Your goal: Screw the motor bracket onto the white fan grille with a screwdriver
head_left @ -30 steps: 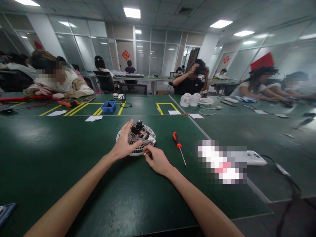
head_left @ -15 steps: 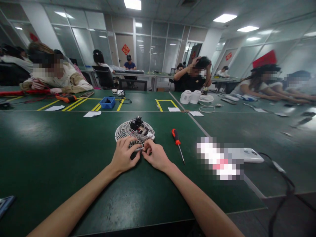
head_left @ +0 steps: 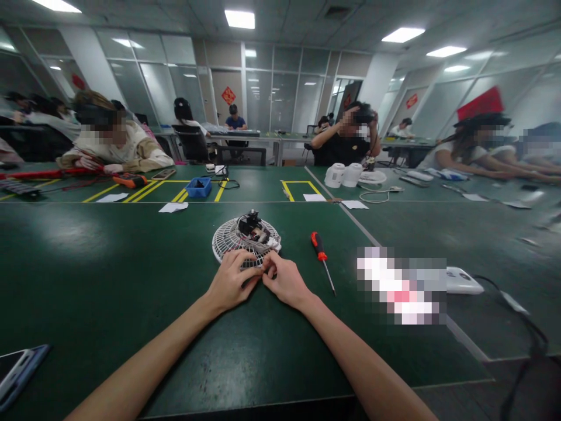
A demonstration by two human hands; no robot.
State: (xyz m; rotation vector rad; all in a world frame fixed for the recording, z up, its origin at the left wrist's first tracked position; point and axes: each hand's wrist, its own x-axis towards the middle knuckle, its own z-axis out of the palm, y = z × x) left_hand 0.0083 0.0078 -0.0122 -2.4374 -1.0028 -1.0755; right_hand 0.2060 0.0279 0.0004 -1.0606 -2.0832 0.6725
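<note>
A round white fan grille (head_left: 223, 238) lies on the green table, with a dark motor assembly (head_left: 253, 225) and loose wires on top of it. At the grille's near rim, my left hand (head_left: 232, 280) has its fingers bent over the edge and its thumb pointing toward the other hand. My right hand (head_left: 284, 279) is closed in a pinch at the same rim, its fingertips almost meeting those of the left. Whatever lies between the right fingertips is hidden. To the right of the hands rests a screwdriver (head_left: 322, 257) with a red and black handle.
A white device (head_left: 464, 280) with a cable lies at the right beside a blurred patch. A phone (head_left: 21, 371) is at the left edge. Across the table are a blue bin (head_left: 198, 187), paper slips, white cups (head_left: 335, 175) and an orange meter (head_left: 130, 179). Several people sit around.
The whole view has shifted slightly, so things appear a little farther right and lower, and more of the phone shows. Both hands stay at the grille's near rim, fingertips slightly closer together.
</note>
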